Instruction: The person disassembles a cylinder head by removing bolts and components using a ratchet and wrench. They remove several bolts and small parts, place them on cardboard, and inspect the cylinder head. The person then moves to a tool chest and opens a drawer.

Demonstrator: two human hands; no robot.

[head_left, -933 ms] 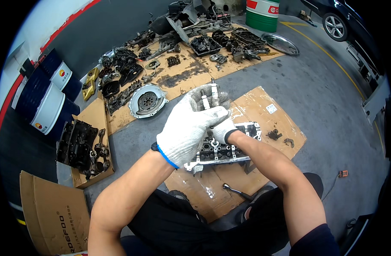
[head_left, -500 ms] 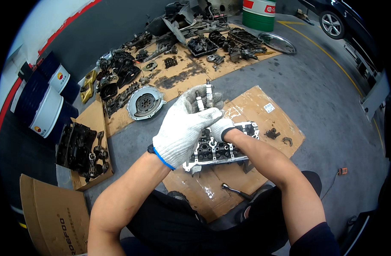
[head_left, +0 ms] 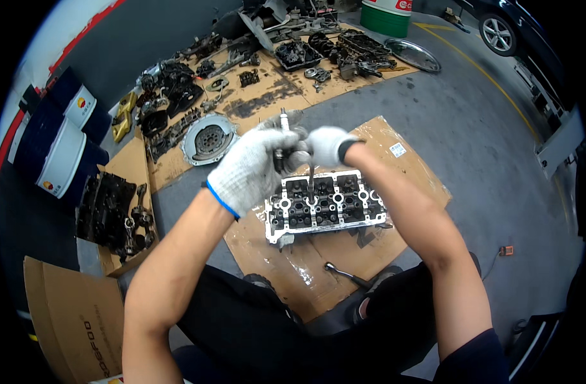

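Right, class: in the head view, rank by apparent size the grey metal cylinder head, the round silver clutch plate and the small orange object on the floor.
1. Grey metal cylinder head, largest, though nearest the camera.
2. Round silver clutch plate.
3. Small orange object, smallest.

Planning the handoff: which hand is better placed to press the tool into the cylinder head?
Right hand: it sits over the tool's shaft above the cylinder head; the left hand grips the tool's upper body.
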